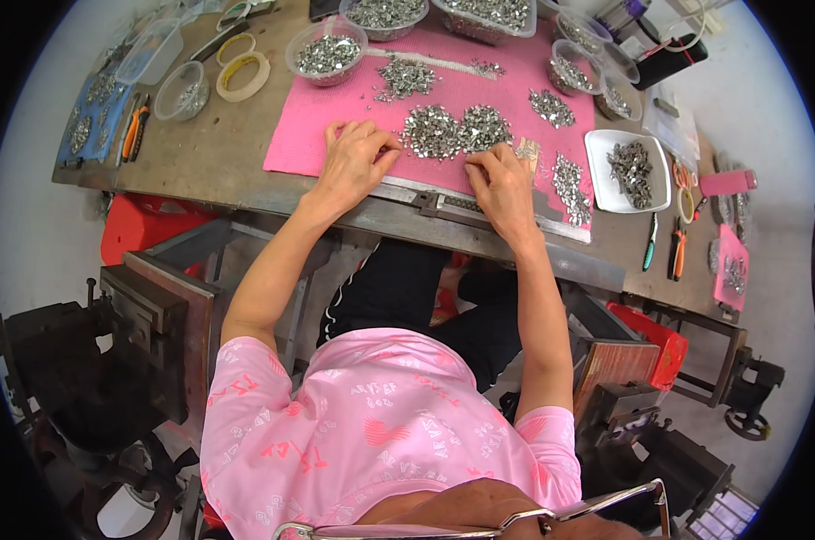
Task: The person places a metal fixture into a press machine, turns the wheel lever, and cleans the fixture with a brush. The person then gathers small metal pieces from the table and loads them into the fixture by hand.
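Note:
A pink mat (308, 126) covers the middle of the workbench. Near its front edge my left hand (355, 162) rests with thumb and index finger drawn together beside a heap of small silvery metal pieces (430, 132). My right hand (505, 183) bends over a second heap of metal pieces (485, 128), its thumb and fingertips closed in a pinch. Whatever either hand holds is too small to make out. Between my hands, a slotted metal fixture (450, 207) lies along the bench edge, partly behind my right hand.
Smaller piles (552, 108) lie on the mat. Behind it stand plastic tubs (326, 54) of pieces. To the right are a white tray (640, 171) of darker parts and orange-handled pliers (678, 247); to the left, tape rolls (243, 76) and orange-handled tools (135, 130). Vises (92, 360) flank my seat.

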{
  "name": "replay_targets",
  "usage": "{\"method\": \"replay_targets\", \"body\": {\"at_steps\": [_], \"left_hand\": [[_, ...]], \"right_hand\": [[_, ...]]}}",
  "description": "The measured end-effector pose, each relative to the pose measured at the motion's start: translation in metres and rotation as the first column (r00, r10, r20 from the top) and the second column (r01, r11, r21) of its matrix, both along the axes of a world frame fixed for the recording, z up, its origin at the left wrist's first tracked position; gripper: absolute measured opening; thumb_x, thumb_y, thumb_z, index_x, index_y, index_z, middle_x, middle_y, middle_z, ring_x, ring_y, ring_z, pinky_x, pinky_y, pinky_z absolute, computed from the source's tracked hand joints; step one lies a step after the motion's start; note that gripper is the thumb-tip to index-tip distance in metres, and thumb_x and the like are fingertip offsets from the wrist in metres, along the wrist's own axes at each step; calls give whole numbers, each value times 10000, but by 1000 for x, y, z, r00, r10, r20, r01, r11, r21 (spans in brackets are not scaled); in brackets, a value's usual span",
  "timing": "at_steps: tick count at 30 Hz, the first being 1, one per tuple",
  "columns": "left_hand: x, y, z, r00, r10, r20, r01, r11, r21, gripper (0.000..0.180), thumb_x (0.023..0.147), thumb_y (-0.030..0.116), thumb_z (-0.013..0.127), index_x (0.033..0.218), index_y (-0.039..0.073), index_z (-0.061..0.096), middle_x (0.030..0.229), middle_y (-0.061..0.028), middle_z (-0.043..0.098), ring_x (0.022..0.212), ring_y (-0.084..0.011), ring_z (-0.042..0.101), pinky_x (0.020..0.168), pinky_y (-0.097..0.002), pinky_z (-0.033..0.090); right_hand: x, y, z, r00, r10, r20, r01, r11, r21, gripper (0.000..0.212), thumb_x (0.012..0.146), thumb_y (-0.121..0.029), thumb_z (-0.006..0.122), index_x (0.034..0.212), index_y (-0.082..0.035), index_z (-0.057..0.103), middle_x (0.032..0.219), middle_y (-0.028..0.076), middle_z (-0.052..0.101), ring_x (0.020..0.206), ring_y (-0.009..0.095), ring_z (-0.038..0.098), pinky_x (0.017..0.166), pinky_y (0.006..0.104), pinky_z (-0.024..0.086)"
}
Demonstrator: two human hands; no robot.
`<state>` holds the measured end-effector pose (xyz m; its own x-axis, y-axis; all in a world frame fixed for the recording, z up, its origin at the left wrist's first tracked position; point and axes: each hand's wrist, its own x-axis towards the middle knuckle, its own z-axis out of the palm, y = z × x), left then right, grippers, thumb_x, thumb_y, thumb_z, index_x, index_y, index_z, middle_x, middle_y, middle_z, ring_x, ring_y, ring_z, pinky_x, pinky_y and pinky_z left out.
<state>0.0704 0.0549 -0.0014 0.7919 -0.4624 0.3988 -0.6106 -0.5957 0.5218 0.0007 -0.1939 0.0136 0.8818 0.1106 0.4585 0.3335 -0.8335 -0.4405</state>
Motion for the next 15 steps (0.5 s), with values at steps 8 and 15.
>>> {"method": "replay_targets", "body": {"at_steps": [8,15], "left_hand": [[-3,-3,1,990,30,137,-39,997,65,80,893,152,689,934,86,670,871,-41,606,883,-240,579,997,-468,327],[-37,-28,9,981,-186,59,191,977,-95,77,899,128,666,954,80,640,927,-43,622,961,-239,585,1005,-454,320]], "right_hand": [[9,7,0,1000,9,0,-9,995,-95,61,843,-50,687,884,-40,642,859,92,574,843,266,585,776,401,390],[-30,6,14,987,158,8,-158,982,108,140,814,-10,706,908,-42,607,896,81,580,854,274,576,788,400,405]]}}
